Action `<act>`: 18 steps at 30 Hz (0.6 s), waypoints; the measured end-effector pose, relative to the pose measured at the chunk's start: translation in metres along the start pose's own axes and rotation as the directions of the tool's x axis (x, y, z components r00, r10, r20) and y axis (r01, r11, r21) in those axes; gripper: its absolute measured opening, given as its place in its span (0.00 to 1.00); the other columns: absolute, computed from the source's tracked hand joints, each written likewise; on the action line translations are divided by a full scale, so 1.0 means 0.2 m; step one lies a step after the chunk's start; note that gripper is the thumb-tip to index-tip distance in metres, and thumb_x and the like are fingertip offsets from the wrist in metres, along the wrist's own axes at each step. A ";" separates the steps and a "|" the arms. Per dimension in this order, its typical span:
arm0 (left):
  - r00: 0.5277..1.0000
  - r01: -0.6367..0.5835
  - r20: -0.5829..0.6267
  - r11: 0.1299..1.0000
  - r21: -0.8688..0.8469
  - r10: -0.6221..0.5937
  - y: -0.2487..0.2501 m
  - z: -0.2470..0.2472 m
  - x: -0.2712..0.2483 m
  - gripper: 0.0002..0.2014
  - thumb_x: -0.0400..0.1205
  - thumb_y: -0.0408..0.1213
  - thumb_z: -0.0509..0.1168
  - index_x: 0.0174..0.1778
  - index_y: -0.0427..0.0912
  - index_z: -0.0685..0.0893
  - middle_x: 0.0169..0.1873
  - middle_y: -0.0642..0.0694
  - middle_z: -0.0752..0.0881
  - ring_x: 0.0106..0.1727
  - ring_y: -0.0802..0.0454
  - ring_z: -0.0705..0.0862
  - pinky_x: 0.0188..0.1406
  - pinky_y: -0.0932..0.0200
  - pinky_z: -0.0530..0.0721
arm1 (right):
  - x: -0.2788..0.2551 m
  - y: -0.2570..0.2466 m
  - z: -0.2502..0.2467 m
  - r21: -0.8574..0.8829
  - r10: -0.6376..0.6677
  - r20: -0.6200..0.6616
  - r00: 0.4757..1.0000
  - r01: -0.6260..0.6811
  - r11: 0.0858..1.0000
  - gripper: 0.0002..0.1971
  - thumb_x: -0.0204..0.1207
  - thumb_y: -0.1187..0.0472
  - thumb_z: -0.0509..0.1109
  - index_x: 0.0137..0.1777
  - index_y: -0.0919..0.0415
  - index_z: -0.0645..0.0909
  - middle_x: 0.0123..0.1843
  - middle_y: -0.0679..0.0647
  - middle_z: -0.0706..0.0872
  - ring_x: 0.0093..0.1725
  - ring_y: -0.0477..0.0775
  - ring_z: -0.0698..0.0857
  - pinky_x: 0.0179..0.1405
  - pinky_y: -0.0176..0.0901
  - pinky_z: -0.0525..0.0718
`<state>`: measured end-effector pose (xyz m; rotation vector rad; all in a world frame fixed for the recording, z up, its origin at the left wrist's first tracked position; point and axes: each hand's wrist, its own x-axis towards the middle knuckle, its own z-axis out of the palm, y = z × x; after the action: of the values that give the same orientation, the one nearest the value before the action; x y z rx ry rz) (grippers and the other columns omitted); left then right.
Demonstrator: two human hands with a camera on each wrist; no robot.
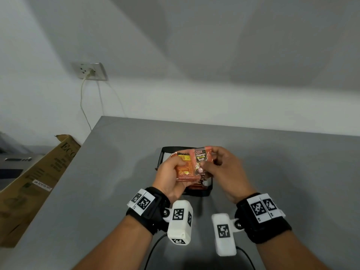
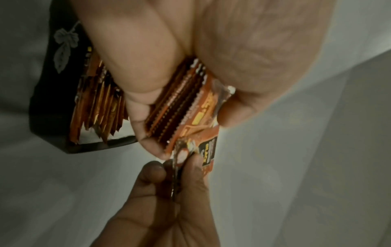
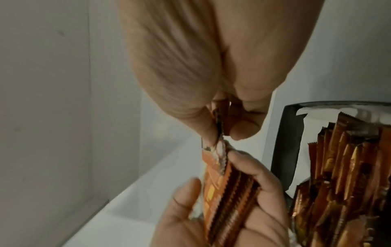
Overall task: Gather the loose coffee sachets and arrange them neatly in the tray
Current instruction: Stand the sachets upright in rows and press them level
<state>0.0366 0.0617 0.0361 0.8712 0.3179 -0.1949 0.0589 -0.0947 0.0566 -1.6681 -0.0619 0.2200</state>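
Above the black tray [image 1: 206,192] my left hand [image 1: 171,173] grips a stack of orange coffee sachets [image 1: 185,169]. My right hand [image 1: 221,168] pinches a single sachet [image 1: 201,155] at the stack's right edge. In the left wrist view the stack [image 2: 180,107] sits between thumb and fingers, and the right hand [image 2: 169,192] pinches the front sachet [image 2: 208,150]. Several sachets [image 2: 99,108] stand on edge in the tray [image 2: 48,100]. In the right wrist view the tray [image 3: 285,142] lies at the right with its sachets [image 3: 349,158].
The grey table [image 1: 292,172] meets a white wall behind. A cardboard box [image 1: 39,182] leans at the table's left edge. A wall socket [image 1: 90,72] has a cable hanging down. Black cables [image 1: 153,250] lie near the front edge.
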 end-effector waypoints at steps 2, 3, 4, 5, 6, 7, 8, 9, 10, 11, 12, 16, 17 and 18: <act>1.000 -0.001 -0.010 1.000 0.015 0.001 0.00 -0.01 0.00 0.20 0.78 0.22 0.56 0.63 0.35 0.85 0.51 0.31 0.89 0.44 0.38 0.89 0.39 0.47 0.88 | 0.02 0.00 -0.02 0.123 0.072 -0.005 0.997 -0.070 0.990 0.13 0.78 0.74 0.73 0.58 0.59 0.85 0.49 0.57 0.93 0.43 0.54 0.91 0.39 0.48 0.88; 1.000 -0.018 -0.012 0.999 0.029 0.019 0.00 -0.02 0.00 0.19 0.78 0.20 0.58 0.62 0.35 0.85 0.51 0.31 0.89 0.46 0.37 0.90 0.40 0.45 0.89 | 0.02 0.00 -0.03 0.176 0.108 0.031 0.994 -0.112 0.978 0.12 0.79 0.75 0.71 0.58 0.61 0.85 0.49 0.58 0.93 0.43 0.54 0.91 0.37 0.44 0.87; 0.999 -0.041 -0.009 0.998 0.048 0.042 0.00 -0.02 0.01 0.19 0.77 0.18 0.62 0.61 0.36 0.85 0.50 0.31 0.89 0.47 0.36 0.90 0.44 0.42 0.90 | 0.02 -0.01 -0.03 0.198 0.140 0.077 0.987 -0.153 0.968 0.12 0.79 0.76 0.70 0.59 0.63 0.85 0.48 0.58 0.93 0.42 0.52 0.91 0.34 0.41 0.86; 0.998 -0.063 0.001 0.996 0.066 0.064 -0.01 -0.02 0.01 0.19 0.75 0.17 0.66 0.59 0.37 0.85 0.49 0.32 0.90 0.47 0.36 0.90 0.46 0.40 0.90 | 0.02 -0.02 -0.03 0.201 0.169 0.123 0.978 -0.191 0.961 0.12 0.80 0.77 0.68 0.58 0.64 0.85 0.47 0.58 0.93 0.40 0.51 0.91 0.32 0.38 0.86; 0.996 -0.085 0.008 0.992 0.088 0.085 -0.02 -0.03 0.01 0.19 0.72 0.17 0.68 0.57 0.38 0.86 0.47 0.33 0.90 0.46 0.37 0.90 0.47 0.40 0.90 | 0.02 -0.02 -0.02 0.196 0.193 0.156 0.969 -0.222 0.955 0.12 0.80 0.77 0.67 0.57 0.64 0.85 0.45 0.58 0.93 0.37 0.49 0.91 0.29 0.37 0.85; 0.995 -0.099 0.011 0.990 0.105 0.099 -0.03 -0.03 0.01 0.20 0.71 0.18 0.70 0.57 0.39 0.86 0.46 0.34 0.90 0.45 0.38 0.90 0.47 0.41 0.90 | 0.01 -0.03 -0.02 0.189 0.215 0.172 0.961 -0.246 0.951 0.12 0.81 0.77 0.65 0.56 0.63 0.86 0.44 0.58 0.92 0.35 0.48 0.90 0.27 0.37 0.84; 0.995 -0.104 0.014 0.988 0.116 0.103 -0.03 -0.03 0.01 0.21 0.70 0.19 0.71 0.57 0.40 0.85 0.46 0.35 0.90 0.45 0.38 0.90 0.47 0.42 0.89 | 0.01 -0.04 -0.01 0.181 0.230 0.175 0.957 -0.261 0.948 0.13 0.81 0.77 0.64 0.54 0.63 0.86 0.42 0.58 0.92 0.34 0.48 0.90 0.26 0.37 0.83; 0.995 -0.101 0.012 0.988 0.117 0.100 -0.04 -0.03 0.00 0.22 0.70 0.19 0.72 0.59 0.39 0.84 0.46 0.35 0.90 0.44 0.39 0.90 0.46 0.42 0.90 | 0.00 -0.04 0.00 0.173 0.238 0.169 0.957 -0.266 0.948 0.13 0.81 0.77 0.64 0.54 0.62 0.87 0.42 0.58 0.93 0.33 0.48 0.90 0.26 0.38 0.83; 0.996 -0.092 0.005 0.990 0.111 0.092 -0.04 -0.03 0.00 0.23 0.71 0.19 0.73 0.61 0.38 0.83 0.47 0.36 0.90 0.44 0.39 0.90 0.44 0.43 0.90 | 0.00 -0.04 0.01 0.162 0.233 0.158 0.959 -0.258 0.952 0.13 0.81 0.77 0.64 0.53 0.62 0.87 0.43 0.59 0.93 0.34 0.49 0.90 0.27 0.39 0.84; 0.997 -0.076 -0.008 0.993 0.094 0.077 -0.03 -0.02 0.00 0.22 0.74 0.20 0.72 0.63 0.37 0.82 0.48 0.36 0.90 0.45 0.40 0.90 0.43 0.45 0.90 | 0.00 -0.04 0.02 0.146 0.214 0.134 0.968 -0.233 0.961 0.14 0.81 0.77 0.64 0.53 0.61 0.88 0.42 0.58 0.93 0.35 0.50 0.89 0.29 0.40 0.85; 0.999 -0.047 -0.022 0.997 0.063 0.049 -0.03 -0.02 0.00 0.20 0.76 0.23 0.71 0.64 0.37 0.82 0.48 0.35 0.90 0.45 0.41 0.90 0.41 0.47 0.88 | 0.00 -0.03 0.02 0.114 0.168 0.086 0.982 -0.177 0.978 0.14 0.80 0.77 0.65 0.51 0.59 0.88 0.41 0.57 0.93 0.35 0.49 0.89 0.31 0.41 0.86; 0.991 0.104 -0.069 0.983 -0.150 -0.115 0.02 -0.06 0.00 0.08 0.79 0.43 0.70 0.49 0.43 0.85 0.42 0.38 0.88 0.40 0.44 0.84 0.38 0.51 0.83 | 0.01 -0.03 -0.02 -0.172 -0.205 -0.069 0.976 0.191 0.966 0.18 0.78 0.73 0.73 0.46 0.46 0.92 0.46 0.44 0.94 0.49 0.44 0.91 0.55 0.41 0.88; 0.990 0.111 -0.072 0.979 -0.174 -0.125 0.03 -0.06 0.00 0.08 0.80 0.44 0.70 0.44 0.43 0.85 0.41 0.38 0.87 0.39 0.45 0.84 0.38 0.52 0.82 | -0.01 -0.02 -0.02 -0.210 -0.264 -0.040 0.964 0.251 0.945 0.20 0.77 0.74 0.73 0.46 0.43 0.92 0.49 0.42 0.94 0.53 0.42 0.91 0.60 0.39 0.87; 0.990 0.102 -0.080 0.980 -0.169 -0.117 0.02 -0.07 0.01 0.06 0.79 0.42 0.70 0.41 0.43 0.85 0.40 0.38 0.87 0.38 0.45 0.84 0.37 0.54 0.82 | -0.02 -0.01 -0.02 -0.251 -0.312 0.005 0.950 0.303 0.919 0.21 0.77 0.75 0.74 0.48 0.42 0.92 0.53 0.40 0.92 0.56 0.40 0.90 0.63 0.38 0.85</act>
<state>0.0368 0.0748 0.0312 0.7008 0.4598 -0.2290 0.0553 -0.0984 0.0589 -1.8839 -0.3360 -0.0594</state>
